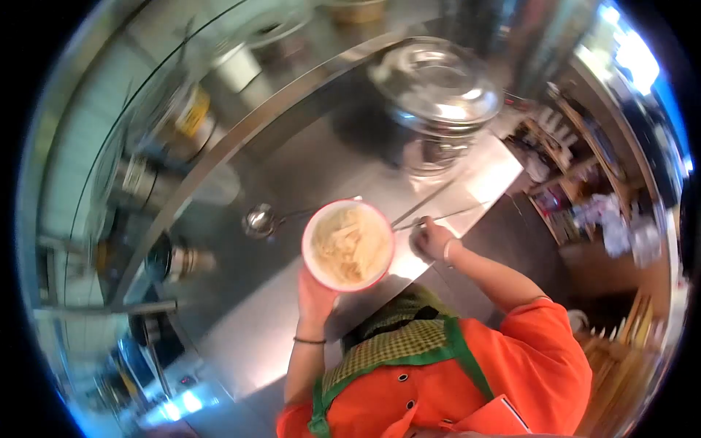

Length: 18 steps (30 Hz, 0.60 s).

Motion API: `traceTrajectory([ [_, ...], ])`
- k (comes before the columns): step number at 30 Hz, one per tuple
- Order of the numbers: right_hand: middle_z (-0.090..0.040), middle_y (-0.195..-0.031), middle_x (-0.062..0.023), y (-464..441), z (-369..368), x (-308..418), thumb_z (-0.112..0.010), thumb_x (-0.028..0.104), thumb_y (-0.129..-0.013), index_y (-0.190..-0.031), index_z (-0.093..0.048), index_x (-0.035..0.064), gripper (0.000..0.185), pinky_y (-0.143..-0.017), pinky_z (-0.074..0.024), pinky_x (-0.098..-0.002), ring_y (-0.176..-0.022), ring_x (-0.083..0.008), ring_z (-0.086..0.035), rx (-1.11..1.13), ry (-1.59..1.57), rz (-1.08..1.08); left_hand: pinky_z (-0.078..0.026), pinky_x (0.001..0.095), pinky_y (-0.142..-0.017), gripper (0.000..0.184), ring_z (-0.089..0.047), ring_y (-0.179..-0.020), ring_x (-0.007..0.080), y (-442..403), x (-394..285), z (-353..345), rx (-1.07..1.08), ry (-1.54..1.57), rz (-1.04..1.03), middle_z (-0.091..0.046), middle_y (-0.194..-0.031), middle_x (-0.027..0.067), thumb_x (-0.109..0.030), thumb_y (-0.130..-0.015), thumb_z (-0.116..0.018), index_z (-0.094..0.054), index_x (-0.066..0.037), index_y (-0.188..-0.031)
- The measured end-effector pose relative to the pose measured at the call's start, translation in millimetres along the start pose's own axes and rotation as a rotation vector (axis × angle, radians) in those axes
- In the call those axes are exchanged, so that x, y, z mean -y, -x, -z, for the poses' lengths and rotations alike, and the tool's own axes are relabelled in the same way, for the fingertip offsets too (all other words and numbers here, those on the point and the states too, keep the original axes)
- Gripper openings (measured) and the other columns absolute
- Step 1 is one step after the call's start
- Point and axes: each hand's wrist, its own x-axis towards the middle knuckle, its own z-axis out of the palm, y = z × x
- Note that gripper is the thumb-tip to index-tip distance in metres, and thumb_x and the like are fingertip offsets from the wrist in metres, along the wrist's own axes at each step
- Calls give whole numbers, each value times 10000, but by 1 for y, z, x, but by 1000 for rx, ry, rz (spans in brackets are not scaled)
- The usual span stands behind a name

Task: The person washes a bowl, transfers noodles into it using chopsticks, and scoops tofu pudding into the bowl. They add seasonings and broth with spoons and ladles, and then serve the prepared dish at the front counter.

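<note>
My left hand (315, 298) holds a white bowl with a red rim (349, 245) from its lower left side, fingers partly hidden beneath it. Pale, noodle-like strips lie in the bowl; blur hides their detail. To the right of the bowl, my right hand (436, 239) is closed on a thin stick-like utensil (464, 212), whose exact kind is unclear. A metal ladle (261, 220) rests on the steel counter (255, 310) left of the bowl, its handle running toward the bowl's upper edge.
A large lidded metal pot (440, 84) stands at the counter's back right. Containers, one with a yellow label (194, 111), line the far left side. A jar (191, 261) sits at left. Wooden shelves (577, 150) with packages stand beyond the counter's right end.
</note>
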Motion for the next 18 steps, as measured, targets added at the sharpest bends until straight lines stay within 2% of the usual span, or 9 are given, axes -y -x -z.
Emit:
traceTrajectory([
  [2,-622,-847,-213,-10,-27,-22,-521,282,-820,-1040,-501,-2,360,-730,-471,-426,-802,-359,-607,-162,-108,-40,-339,510,-980,555,-324,-1265,297,4,-11,-6,87,-240,28,-298,-1398,117,-417,-919,-313,-289,-61,-1344],
  [4,-601,-957,-229,29,-16,-13,-494,391,-838,-1010,-555,-8,439,-799,-458,-415,-897,-350,-589,-203,-280,-150,-343,537,-967,537,-338,-1253,312,8,-17,-14,141,-191,174,-325,-1379,120,-415,-912,-327,-341,-70,-1323],
  [6,-601,-956,-228,57,-19,-28,-480,485,-832,-988,-561,-7,522,-790,-457,-415,-902,-353,-584,-274,-291,-227,-347,554,-936,697,-337,-1251,321,24,-14,28,-18,-66,202,-313,-1387,110,-588,-839,-357,-340,-93,-1330],
  [7,-602,-940,-226,86,-15,-37,-494,482,-826,-958,-559,-5,508,-777,-456,-418,-881,-354,-584,-347,-322,-271,-369,510,-947,630,-421,-1159,349,33,-14,31,-176,-72,218,-389,-1322,145,-533,-865,-382,-352,-95,-1317],
  [8,-602,-924,-223,110,-20,-46,-509,479,-820,-929,-556,-3,496,-764,-455,-421,-859,-355,-583,-399,-341,-296,-394,474,-923,609,-376,-1168,362,55,-29,7,-155,-38,276,-301,-1360,196,-352,-871,-504,-241,-123,-1370],
  [9,-600,-889,-211,135,-32,-64,-548,451,-801,-904,-547,4,459,-749,-454,-420,-833,-358,-579,-487,-333,-302,-426,396,-922,538,-431,-1144,316,56,-29,34,-150,-43,361,-382,-1324,157,-324,-881,-507,-318,-112,-1339],
  [11,-579,-848,-178,186,-68,-102,-636,337,-752,-873,-519,22,357,-730,-448,-411,-820,-349,-562,-657,-367,-271,-428,402,-909,516,-447,-1113,315,50,-14,47,-70,-200,530,-410,-1281,151,-344,-882,-495,-341,-107,-1313],
  [14,-533,-1032,-151,288,-144,-131,-606,264,-782,-992,-509,42,321,-790,-437,-412,-932,-333,-538,-825,-363,-336,-431,412,-889,489,-472,-1067,313,35,18,37,102,-413,717,-450,-1215,143,-375,-883,-476,-376,-99,-1274],
  [18,-507,-1119,-161,450,-259,-150,-627,237,-773,-1179,-457,80,468,-861,-442,-379,-1003,-302,-534,-1280,-426,-783,-435,426,-862,471,-506,-1006,311,38,66,13,363,-646,907,-505,-1128,131,-416,-884,-452,-422,-89,-1223],
])
